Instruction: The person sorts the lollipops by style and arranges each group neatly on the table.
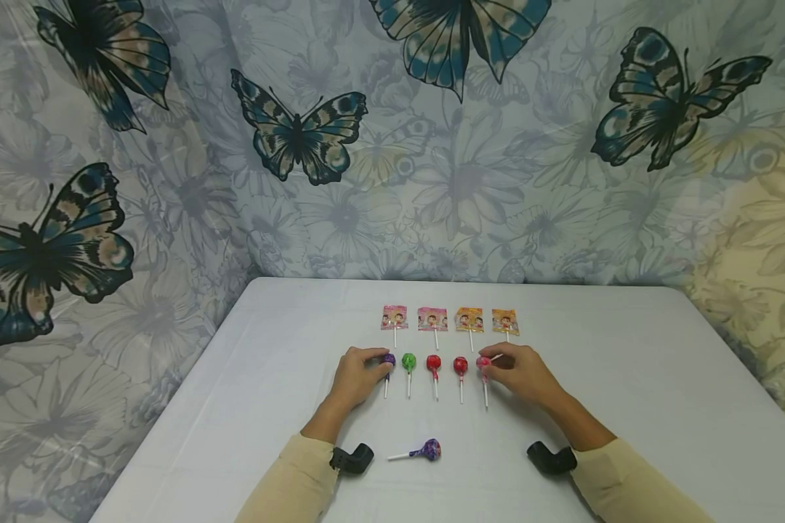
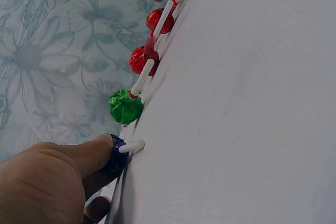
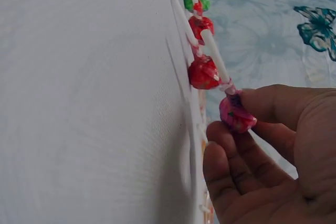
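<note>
Butterfly-print sheeting backs the white bench (image 1: 628,378), where the left hand (image 1: 355,378) pinches the purple wrapped lollipop (image 1: 389,359) and the right hand (image 1: 526,374) the pink wrapped lollipop (image 1: 483,362), apparently squaring the row's two ends mid-bench.

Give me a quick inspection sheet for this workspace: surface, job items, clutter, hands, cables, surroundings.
Surface: white table, flat.
Job's things: row of five round lollipops: purple lollipop, green lollipop, two red, pink lollipop. Behind them, four flat packet lollipops.
Clutter: one loose purple-wrapped lollipop lying near the table's front edge.
Hands: left hand pinches the purple lollipop; right hand pinches the pink lollipop.
Cables: nothing seen.
Surroundings: butterfly-print curtain behind and beside the table.
</note>
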Demonstrator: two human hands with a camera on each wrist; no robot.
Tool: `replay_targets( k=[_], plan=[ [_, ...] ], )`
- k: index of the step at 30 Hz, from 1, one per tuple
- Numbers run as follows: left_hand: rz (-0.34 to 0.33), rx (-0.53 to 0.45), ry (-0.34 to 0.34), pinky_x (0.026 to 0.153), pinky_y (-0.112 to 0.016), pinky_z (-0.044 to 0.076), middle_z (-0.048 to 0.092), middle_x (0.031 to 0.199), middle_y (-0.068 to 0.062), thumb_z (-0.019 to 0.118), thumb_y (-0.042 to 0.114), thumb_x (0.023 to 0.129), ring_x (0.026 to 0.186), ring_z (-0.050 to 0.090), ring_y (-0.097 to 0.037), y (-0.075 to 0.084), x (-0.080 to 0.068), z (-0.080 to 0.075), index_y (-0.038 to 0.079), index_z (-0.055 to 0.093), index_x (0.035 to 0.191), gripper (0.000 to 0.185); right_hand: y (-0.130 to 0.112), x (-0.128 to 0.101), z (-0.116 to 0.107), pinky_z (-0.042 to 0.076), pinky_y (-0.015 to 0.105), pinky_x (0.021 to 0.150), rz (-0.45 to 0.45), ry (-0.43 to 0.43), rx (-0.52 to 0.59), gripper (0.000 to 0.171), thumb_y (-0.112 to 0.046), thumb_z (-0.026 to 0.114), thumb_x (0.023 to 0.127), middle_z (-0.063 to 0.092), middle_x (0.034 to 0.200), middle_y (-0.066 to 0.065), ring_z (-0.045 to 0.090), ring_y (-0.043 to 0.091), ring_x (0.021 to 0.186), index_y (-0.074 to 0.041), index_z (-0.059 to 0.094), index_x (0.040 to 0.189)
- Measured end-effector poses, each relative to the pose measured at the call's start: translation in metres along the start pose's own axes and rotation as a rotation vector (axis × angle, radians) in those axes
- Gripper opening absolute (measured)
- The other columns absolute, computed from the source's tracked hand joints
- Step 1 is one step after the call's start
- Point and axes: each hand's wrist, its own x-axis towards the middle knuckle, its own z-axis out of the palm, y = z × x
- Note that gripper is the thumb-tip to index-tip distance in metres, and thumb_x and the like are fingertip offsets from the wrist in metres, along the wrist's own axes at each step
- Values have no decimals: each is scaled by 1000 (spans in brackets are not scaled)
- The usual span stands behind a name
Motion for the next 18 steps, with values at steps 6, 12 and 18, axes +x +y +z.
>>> replay_targets(
  k=[6,12,18],
  plan=[
    [-5,-4,-2,96,-46,42,60,109,-8,75,22,85,110,55,-30,0,1,1,16,74,113,28,-1,3,1,53,40,78,40,-18,-27,26,-13,74,85,67,103,8,64,24,90,-4,70,109],
    [-11,1,-4,95,-46,42,60,107,-8,76,23,85,109,55,-30,1,0,0,16,74,113,29,2,6,3,51,36,72,41,-29,-53,24,-12,74,85,68,97,4,62,20,85,-5,71,108],
    [-19,0,-5,96,-46,42,60,108,-8,75,23,86,110,55,-30,2,0,0,16,73,113,29,4,7,5,51,34,70,56,-42,-70,24,-13,73,85,67,95,3,61,19,85,-6,71,108]
  ],
)
